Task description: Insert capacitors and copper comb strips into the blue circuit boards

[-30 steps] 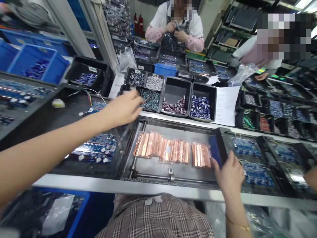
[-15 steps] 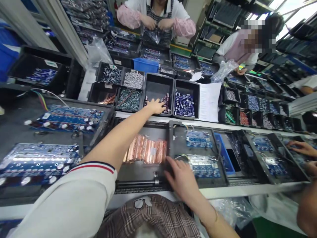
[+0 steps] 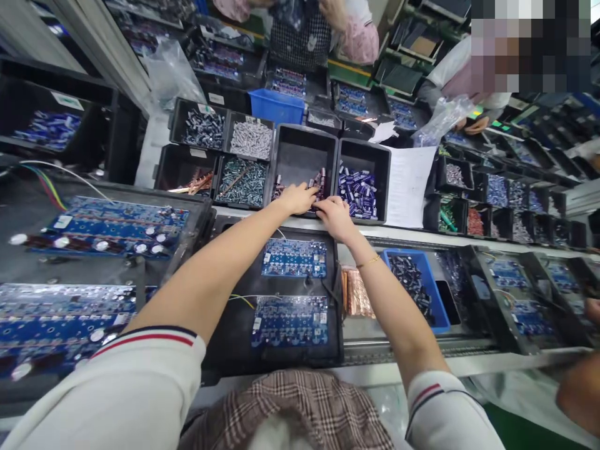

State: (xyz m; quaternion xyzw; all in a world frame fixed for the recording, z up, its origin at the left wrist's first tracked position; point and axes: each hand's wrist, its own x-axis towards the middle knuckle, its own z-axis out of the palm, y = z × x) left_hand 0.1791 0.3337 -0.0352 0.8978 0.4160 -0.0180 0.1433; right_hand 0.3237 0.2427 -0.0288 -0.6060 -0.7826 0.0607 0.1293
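My left hand (image 3: 299,199) reaches over the near edge of a black bin (image 3: 305,145) holding some brown cylindrical capacitors (image 3: 319,180). Its fingers are bent down toward them, and what they grip is hidden. Right beside it, my right hand (image 3: 335,217) is at the same bin's near right corner, fingertips drawn together close to the left fingers; anything in them is too small to make out. Below my forearms lies a black tray (image 3: 300,286) with two blue circuit boards, an upper board (image 3: 294,257) and a lower board (image 3: 290,320), with thin wires attached.
A bin of blue capacitors (image 3: 359,190) adjoins on the right, near a paper sheet (image 3: 410,184). Small-part bins (image 3: 244,181) stand left. Copper-coloured strips (image 3: 356,292) and a blue bin (image 3: 438,300) lie under and beyond my right forearm. Co-workers (image 3: 349,37) stand across the bench.
The tray with two boards has slid left in front of me, leaving the copper-coloured strips on its right. My right hand has gone from the tray's edge up to the bin beside my left.
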